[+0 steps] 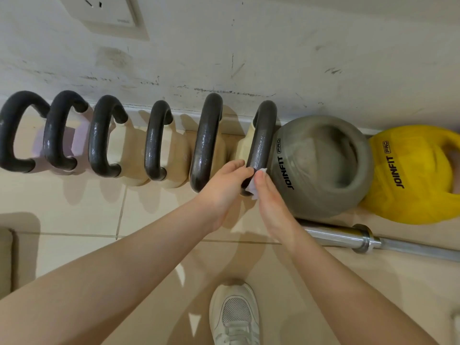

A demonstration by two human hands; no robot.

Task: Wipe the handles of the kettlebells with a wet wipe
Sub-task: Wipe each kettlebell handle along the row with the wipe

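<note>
Hands, wipe at crowded handle's near end

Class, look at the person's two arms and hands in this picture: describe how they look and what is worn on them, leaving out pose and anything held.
Both arms are bare from the bottom edge of the picture to the fingertips: no sleeves show. The left hand and right hand wear no gloves, and no rings, watch or bracelet are visible. The fingernails look short and unpainted.

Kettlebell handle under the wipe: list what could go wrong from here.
1. The wet wipe is a small wad pinched by the right hand, so fingers may rub bare metal.
2. The left hand could get pinched between the sixth handle and the fifth handle.
</note>
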